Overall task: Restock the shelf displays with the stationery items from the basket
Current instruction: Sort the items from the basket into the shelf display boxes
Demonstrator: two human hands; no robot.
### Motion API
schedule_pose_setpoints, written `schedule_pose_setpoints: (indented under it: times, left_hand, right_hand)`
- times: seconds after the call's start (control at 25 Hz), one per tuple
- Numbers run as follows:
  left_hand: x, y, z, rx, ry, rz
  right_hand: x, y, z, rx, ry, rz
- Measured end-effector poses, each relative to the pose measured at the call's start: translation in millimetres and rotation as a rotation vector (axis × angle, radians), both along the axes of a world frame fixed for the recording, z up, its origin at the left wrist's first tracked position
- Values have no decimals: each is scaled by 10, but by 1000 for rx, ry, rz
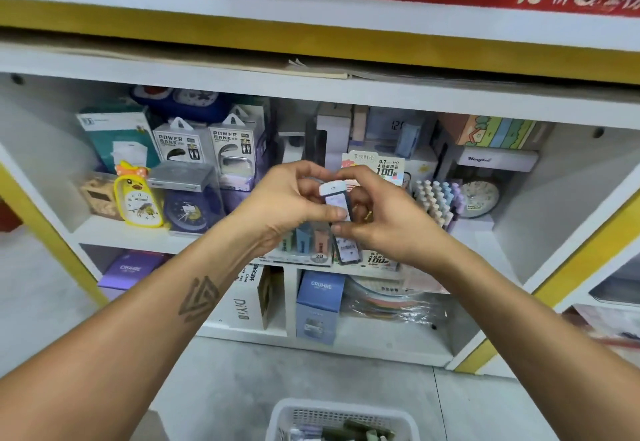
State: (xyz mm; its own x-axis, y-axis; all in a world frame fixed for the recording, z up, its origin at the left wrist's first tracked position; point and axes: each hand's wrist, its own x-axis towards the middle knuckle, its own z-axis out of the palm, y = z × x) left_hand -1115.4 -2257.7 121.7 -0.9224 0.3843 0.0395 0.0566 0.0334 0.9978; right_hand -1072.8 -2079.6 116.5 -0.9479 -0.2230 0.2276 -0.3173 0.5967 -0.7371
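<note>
Two hands meet at frame centre: the left hand (287, 205) and right hand (384, 222) both pinch slim lead cases (341, 219) before the display tray (311, 259). Likely sorting; next, slot one in. The basket (341, 420) sits at bottom centre.

Person, two forearms in view, both bare to the lower frame edge; no sleeve shows. Left forearm (145, 330): dark geometric tattoo (199, 298) of nested triangles on the inner side. Left hand (287, 208), right hand (388, 219): ungloved.
</note>
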Motion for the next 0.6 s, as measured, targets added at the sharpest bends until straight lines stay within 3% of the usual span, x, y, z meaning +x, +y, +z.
schedule_pose_setpoints:
  times: [0.12,0.28,0.4,0.6]
  left_hand:
    - [-119,-118,6,-11,85,73]
    - [-279,-416,-140,-685,438,206]
    - [-324,-615,-321,-1034,452,102]
    - [-320,-733,-478,-1199,452,-100]
  right_hand:
    - [-109,-49,-44,106,101,-110]
    - [-285,-57,-25,-45,108,-257]
    - [-400,-111,-31,-18,120,-302]
    - [-500,-273,-49,-95,165,-377]
